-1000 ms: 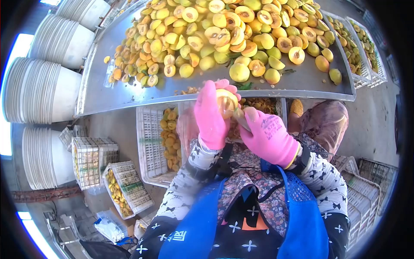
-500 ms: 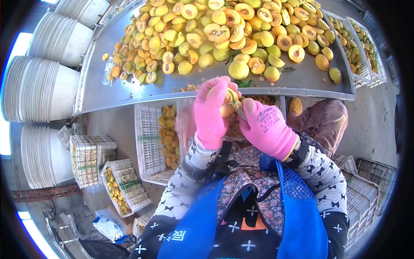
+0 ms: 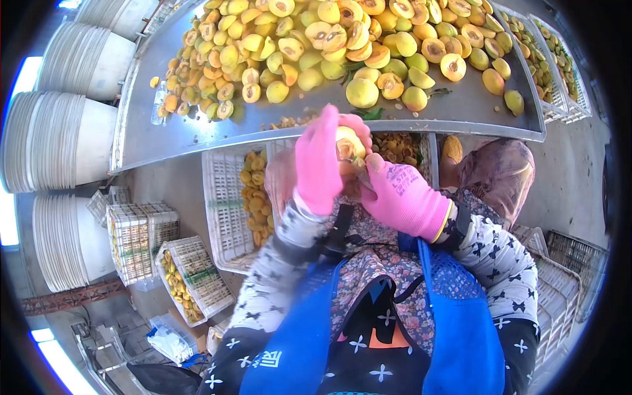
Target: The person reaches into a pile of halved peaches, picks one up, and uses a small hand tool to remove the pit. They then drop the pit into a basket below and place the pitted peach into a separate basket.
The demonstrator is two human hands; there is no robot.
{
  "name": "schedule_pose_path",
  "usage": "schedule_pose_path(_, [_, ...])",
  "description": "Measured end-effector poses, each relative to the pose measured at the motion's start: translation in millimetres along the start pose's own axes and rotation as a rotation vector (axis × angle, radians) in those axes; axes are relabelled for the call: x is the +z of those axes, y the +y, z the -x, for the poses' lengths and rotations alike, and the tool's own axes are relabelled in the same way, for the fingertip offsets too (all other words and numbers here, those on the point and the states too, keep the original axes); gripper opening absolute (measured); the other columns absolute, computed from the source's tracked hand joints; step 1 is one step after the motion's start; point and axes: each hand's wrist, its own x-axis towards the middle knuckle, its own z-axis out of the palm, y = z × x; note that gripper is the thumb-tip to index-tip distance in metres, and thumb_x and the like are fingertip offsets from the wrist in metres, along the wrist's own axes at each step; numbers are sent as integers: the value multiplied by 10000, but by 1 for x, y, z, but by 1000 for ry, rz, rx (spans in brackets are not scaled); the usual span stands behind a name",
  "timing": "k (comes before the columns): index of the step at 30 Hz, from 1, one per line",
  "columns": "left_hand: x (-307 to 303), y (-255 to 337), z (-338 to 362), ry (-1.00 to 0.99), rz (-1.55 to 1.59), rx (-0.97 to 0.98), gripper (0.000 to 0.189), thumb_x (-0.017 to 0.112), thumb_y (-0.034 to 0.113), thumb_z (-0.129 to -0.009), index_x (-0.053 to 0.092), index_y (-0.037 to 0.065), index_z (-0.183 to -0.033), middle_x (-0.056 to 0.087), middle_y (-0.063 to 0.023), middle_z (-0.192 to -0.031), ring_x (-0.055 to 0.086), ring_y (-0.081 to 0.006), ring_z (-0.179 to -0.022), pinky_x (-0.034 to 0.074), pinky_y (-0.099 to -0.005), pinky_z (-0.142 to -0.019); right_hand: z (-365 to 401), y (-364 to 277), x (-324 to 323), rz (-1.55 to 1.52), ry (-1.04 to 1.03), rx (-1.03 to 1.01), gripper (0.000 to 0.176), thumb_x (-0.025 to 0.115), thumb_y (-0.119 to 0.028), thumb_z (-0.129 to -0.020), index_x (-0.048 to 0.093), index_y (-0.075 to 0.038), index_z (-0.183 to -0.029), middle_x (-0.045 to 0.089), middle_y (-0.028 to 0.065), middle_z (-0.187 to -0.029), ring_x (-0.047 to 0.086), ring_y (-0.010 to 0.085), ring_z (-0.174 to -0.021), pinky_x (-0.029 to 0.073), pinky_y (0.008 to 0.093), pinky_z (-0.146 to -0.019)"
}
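My left hand [image 3: 324, 155], in a pink glove, is wrapped round a cut yellow fruit [image 3: 349, 145] whose pale inner face shows. Close against the fruit, my right hand [image 3: 401, 197], also pink-gloved, is closed on a small tool [image 3: 363, 172], mostly hidden by the fingers. Both hands are just in front of the metal table's [image 3: 230, 135] near edge. Many halved and whole yellow fruits [image 3: 309, 46] are heaped on the table beyond them.
Below the table edge are a white crate [image 3: 227, 210] with fruit halves and a container of brownish pieces [image 3: 398, 146]. Stacked white tubs [image 3: 59, 141] stand at the left. More crates [image 3: 197, 276] lie at lower left, others [image 3: 553, 303] at lower right.
My left hand has turned and the fruit in it now shows its pale cut face. The fruit and the tool's tip sit slightly apart from their earlier position; the view has shifted a little.
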Motion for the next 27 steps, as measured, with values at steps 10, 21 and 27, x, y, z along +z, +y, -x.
schedule_pose_path(10, [8, 2, 0, 166, 302, -226, 477, 468, 400, -1039, 646, -35, -960, 679, -149, -832, 665, -224, -687, 571, -328, -603, -8, -4, -9, -520, -224, 259, 149, 605, -147, -890, 565, -7, -923, 571, 93, -624, 570, 240, -481, 453, 345, -465])
schedule_pose_path(21, [1, -4, -8, -25, 161, -216, 417, 500, 329, -1036, 667, -49, -974, 692, -166, -831, 669, -229, -675, 560, -317, -613, -12, -12, -38, -993, -520, 511, 149, 593, -138, -875, 566, 2, -918, 543, 25, -574, 510, 120, -425, 380, 258, -417])
schedule_pose_path(27, [-1, -6, -6, -122, 259, -188, 411, 490, 316, -1037, 655, -48, -939, 686, -171, -840, 669, -237, -691, 558, -329, -642, -6, -2, -43, -1342, -658, 604, 221, 637, -164, -854, 578, -8, -999, 540, 13, -627, 509, 113, -463, 362, 244, -420])
